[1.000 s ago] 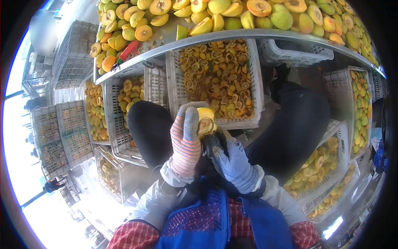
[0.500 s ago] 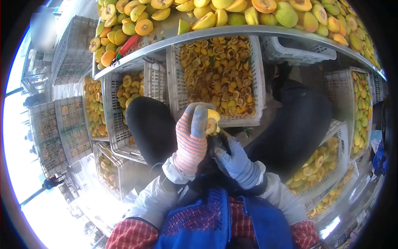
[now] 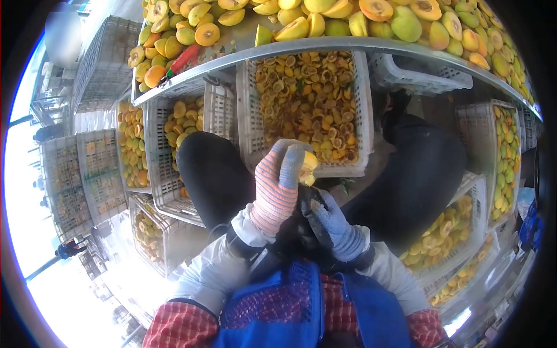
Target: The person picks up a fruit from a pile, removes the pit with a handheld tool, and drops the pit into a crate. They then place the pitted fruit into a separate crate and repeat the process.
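Note:
My left hand (image 3: 277,185), in a pink-and-grey striped glove, grips a yellow fruit half (image 3: 307,166) above my lap. My right hand (image 3: 331,223), in a blue-grey glove, is closed around a dark tool (image 3: 309,197) whose tip touches the underside of the fruit half. Both hands sit between my knees, just in front of a white crate of pitted fruit halves (image 3: 307,104).
A metal table edge (image 3: 325,45) carries a heap of whole and halved yellow-green fruit (image 3: 371,17) and a red-handled tool (image 3: 181,60). More white crates of fruit halves stand at the left (image 3: 174,133) and right (image 3: 447,232). Stacked crates (image 3: 81,180) sit far left.
My left hand has turned the fruit half slightly and lifted it a little to the right. My right hand with the tool has followed close under it.

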{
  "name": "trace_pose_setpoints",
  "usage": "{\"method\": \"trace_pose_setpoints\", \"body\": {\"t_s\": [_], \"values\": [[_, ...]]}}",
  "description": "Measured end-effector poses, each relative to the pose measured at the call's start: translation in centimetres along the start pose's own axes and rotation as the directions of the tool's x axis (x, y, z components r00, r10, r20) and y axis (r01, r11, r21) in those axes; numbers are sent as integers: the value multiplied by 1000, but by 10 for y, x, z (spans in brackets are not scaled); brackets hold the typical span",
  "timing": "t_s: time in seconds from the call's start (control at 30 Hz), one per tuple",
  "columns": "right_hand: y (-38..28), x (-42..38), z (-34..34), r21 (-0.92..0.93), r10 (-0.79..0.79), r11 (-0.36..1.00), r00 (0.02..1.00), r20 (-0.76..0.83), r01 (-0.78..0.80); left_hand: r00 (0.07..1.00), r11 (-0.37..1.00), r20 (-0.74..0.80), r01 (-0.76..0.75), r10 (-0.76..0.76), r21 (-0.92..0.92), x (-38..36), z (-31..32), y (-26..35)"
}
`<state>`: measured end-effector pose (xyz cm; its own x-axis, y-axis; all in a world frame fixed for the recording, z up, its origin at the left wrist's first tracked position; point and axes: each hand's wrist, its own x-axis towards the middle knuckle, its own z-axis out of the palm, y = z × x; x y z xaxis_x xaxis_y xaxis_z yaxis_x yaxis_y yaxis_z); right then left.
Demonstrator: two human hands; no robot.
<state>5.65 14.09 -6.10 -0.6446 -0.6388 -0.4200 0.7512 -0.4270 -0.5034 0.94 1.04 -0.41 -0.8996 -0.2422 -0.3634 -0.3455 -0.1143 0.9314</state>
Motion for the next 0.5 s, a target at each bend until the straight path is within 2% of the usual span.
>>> {"method": "trace_pose_setpoints", "body": {"t_s": [0.03, 0.13, 0.17, 0.2, 0.27, 0.3, 0.4, 0.43, 0.5], "values": [[-1, 2, 1, 17, -4, 1000, 1000, -9, 4, 999, 999, 46, -24, 23, 23, 4, -2, -2], [-21, 4, 4, 160, 95, 980, 987, 126, -115, 971, 993, 212, 116, -111, -11, 12, -9, 9], [-35, 4, 9, 157, 170, 969, 976, 138, -191, 949, 972, 239, 226, -203, -71, 12, -10, 16], [-41, 4, 12, 152, 243, 952, 958, 150, -265, 953, 978, 232, 207, -194, -31, 13, -12, 14], [-35, 4, 15, 259, 280, 911, 942, 184, -321, 960, 984, 218, 169, -176, 49, 15, -19, 4], [-31, 4, 17, 309, 301, 883, 931, 205, -354, 978, 992, 190, 71, -90, 108, 14, -19, 1], [-28, 6, 18, 518, 290, 617, 783, 550, -592, 943, 945, 310, -204, 120, 254, 12, -28, 7], [-24, 10, 17, 572, 196, 461, 706, 680, -679, 946, 953, 319, -146, 55, 267, 11, -28, 11], [-18, 12, 21, 598, 86, 364, 665, 742, -714, 945, 991, 326, -73, 33, 111, 11, -29, 1]]}}
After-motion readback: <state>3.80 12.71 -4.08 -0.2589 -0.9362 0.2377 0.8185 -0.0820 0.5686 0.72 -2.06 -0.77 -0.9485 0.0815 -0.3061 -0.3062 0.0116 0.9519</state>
